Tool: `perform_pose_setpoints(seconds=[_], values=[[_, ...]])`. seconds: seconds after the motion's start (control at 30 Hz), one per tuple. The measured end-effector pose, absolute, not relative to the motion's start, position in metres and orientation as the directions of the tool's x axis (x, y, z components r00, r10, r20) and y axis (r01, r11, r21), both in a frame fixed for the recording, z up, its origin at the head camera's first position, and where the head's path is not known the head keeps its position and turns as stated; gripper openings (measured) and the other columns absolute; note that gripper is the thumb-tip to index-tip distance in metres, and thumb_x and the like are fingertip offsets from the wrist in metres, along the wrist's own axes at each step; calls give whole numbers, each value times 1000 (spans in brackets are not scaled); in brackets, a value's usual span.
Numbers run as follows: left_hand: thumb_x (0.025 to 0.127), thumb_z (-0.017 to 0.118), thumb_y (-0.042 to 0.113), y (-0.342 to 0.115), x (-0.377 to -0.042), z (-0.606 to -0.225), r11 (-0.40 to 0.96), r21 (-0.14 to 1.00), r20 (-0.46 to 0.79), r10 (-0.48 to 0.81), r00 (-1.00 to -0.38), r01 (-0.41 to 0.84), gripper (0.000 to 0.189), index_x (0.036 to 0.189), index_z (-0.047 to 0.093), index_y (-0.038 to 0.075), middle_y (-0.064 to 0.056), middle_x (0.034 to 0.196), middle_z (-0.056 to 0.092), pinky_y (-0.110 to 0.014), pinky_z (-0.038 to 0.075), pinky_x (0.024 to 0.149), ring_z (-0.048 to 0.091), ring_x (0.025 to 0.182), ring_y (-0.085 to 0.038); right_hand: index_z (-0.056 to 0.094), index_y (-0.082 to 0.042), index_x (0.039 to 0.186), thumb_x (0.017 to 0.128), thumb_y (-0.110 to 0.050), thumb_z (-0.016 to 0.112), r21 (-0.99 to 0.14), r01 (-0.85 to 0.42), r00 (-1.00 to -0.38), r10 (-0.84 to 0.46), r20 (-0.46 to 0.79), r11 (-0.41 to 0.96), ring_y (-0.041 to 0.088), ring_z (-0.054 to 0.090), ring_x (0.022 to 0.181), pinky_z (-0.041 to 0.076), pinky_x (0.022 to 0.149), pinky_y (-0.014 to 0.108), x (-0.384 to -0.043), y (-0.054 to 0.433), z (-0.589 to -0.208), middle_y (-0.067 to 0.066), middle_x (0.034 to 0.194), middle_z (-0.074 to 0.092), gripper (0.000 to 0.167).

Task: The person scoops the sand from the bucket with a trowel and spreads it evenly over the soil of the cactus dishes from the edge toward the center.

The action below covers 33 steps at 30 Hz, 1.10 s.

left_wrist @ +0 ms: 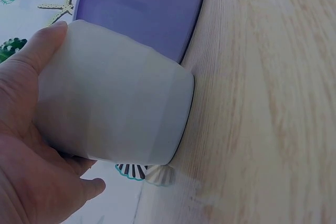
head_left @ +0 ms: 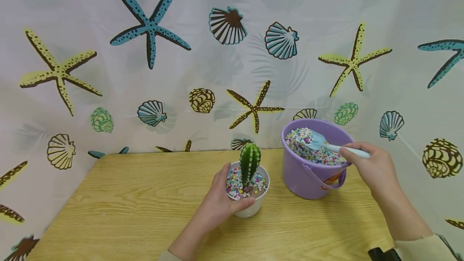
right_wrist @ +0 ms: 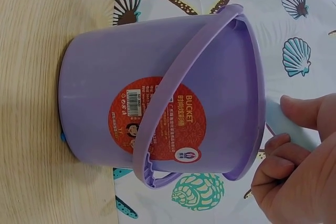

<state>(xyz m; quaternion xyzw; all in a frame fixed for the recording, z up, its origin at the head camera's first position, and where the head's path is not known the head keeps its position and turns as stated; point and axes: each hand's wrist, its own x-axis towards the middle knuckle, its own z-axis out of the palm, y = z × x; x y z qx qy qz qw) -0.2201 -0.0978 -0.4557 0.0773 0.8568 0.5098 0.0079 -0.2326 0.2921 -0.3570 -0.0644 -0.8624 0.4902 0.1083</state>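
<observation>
A white pot (head_left: pixel 249 211) stands on the table, holding an upright green cactus (head_left: pixel 250 163) among multicoloured pebbles (head_left: pixel 235 183); a brownish patch shows at the front right of its surface. My left hand (head_left: pixel 222 198) grips the pot's near left side, thumb across the front. In the left wrist view the hand (left_wrist: pixel 31 129) curls round the pale pot (left_wrist: pixel 121 93). My right hand (head_left: pixel 373 166) holds the handle of a light blue scoop (head_left: pixel 317 140). The scoop's blade lies in the purple bucket (head_left: pixel 301 176), among many small coloured pebbles (head_left: pixel 319 157).
The bucket stands right of the pot, its handle (right_wrist: pixel 173 82) hanging down over a red label (right_wrist: pixel 157 119). Wood-grained table (head_left: pixel 127 204) stretches to the left. A curtain (head_left: pixel 181 71) printed with starfish and shells hangs behind and at the sides.
</observation>
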Motion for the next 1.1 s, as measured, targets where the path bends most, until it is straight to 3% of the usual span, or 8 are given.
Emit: perform_pose_setpoints(seconds=[0.5,0.67,0.9,1.1], values=[[82,98,54,-97,-221,-456,469,874,62,145,-987,124,129,177,19,14,-23,174,30,-69,42,119,45,150,-48,75,-2,134,104,-48,78,-880,-14,-965,225,137,475,24,49,122,39,92,41,-226,293,-359,14,151,60,55],[82,98,54,-97,-221,-456,472,873,63,140,-988,122,129,177,20,14,-23,174,30,-69,41,119,45,150,-48,76,-3,133,104,-46,79,-889,-23,-964,226,140,457,22,49,120,39,92,40,-223,292,-358,9,143,64,52],[82,98,54,-97,-219,-455,472,873,65,141,-988,125,129,177,20,13,-23,174,30,-69,41,119,45,150,-48,78,-6,130,103,-45,81,-903,-21,-963,235,134,429,19,50,120,39,95,40,-220,292,-356,-10,123,69,47],[83,98,53,-97,-220,-455,472,873,65,143,-988,126,129,177,19,13,-23,174,30,-69,41,120,45,151,-49,78,-7,131,103,-46,80,-903,-18,-965,229,128,428,20,50,122,39,96,41,-218,291,-355,-7,126,68,48]])
